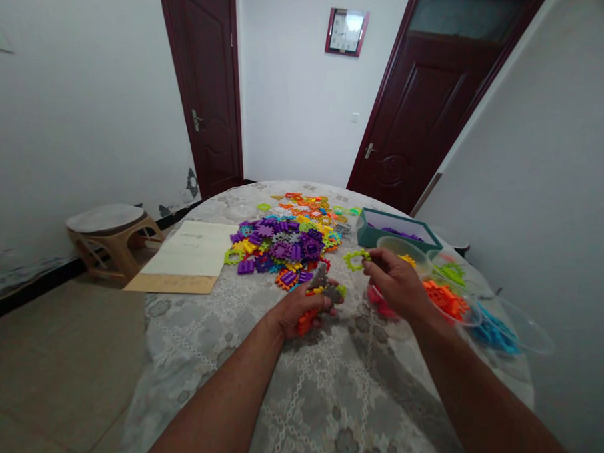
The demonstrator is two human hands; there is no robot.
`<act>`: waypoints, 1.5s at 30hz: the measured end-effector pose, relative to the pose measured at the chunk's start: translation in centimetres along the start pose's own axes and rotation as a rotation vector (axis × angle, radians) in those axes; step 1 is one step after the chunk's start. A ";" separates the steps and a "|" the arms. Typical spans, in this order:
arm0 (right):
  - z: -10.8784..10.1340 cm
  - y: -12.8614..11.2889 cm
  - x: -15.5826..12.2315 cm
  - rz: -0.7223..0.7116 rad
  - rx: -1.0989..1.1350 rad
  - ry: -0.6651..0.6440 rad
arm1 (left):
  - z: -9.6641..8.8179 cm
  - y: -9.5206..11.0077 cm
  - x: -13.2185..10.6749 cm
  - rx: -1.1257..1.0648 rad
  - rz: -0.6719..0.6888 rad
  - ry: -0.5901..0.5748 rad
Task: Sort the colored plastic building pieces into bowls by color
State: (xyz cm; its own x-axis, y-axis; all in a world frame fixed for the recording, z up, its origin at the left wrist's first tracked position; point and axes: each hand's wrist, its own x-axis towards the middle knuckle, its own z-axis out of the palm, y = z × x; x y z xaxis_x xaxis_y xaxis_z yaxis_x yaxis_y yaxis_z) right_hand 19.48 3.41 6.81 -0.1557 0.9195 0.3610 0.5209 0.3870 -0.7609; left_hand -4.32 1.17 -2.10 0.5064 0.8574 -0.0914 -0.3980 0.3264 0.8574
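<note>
My left hand [300, 311] rests on the round table [309, 386], fingers closed around a bunch of plastic building pieces, among them orange, grey and green ones [319, 294]. My right hand [395, 280] is raised a little to the right, pinching a light green ring-shaped piece [356, 259] between thumb and fingers. A big heap of purple, yellow, orange and green pieces [290, 237] lies just beyond both hands.
A teal box [397, 228] and several clear bowls holding sorted pieces stand at the right: orange [448, 299], green [451, 271], blue [494, 331]. A paper sheet on cardboard [190, 255] lies at the table's left. A stool [113, 235] stands on the floor.
</note>
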 end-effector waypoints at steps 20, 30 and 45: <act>-6.6 4.8 0.4 -0.144 -0.534 0.196 | 0.4 0.4 0.0 -0.082 0.010 0.033; 6.1 -0.1 -4.1 -0.299 -0.140 -0.138 | 0.5 0.2 0.0 -0.010 0.024 0.108; 5.2 0.5 -4.5 -0.015 0.094 -0.124 | 0.5 0.7 0.5 -0.045 -0.054 0.169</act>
State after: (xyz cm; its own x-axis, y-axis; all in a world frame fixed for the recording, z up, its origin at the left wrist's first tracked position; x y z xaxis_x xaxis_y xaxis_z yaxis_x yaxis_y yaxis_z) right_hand 16.12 -0.18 2.01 -0.2685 0.9128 0.3078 0.4377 0.4003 -0.8051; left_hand -3.92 1.63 -1.29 0.3940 0.8916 -0.2232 -0.4096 0.3878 0.8258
